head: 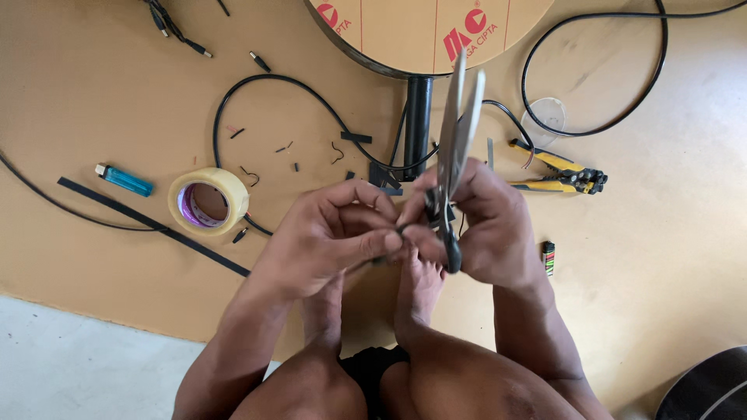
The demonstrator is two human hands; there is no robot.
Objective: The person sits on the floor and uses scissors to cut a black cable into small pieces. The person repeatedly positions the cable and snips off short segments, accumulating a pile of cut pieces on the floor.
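Right hand (486,225) is gripping the scissors (455,132), blades pointing up and slightly apart — left hand (334,237) pinches a small black cable piece (401,230) right beside the handles. That bit looks light and bendy, so probably best pinched close to the end.

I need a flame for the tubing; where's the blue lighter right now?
In the head view, the blue lighter lies on the tan floor at the left, just left of the roll of clear tape, well away from both hands.
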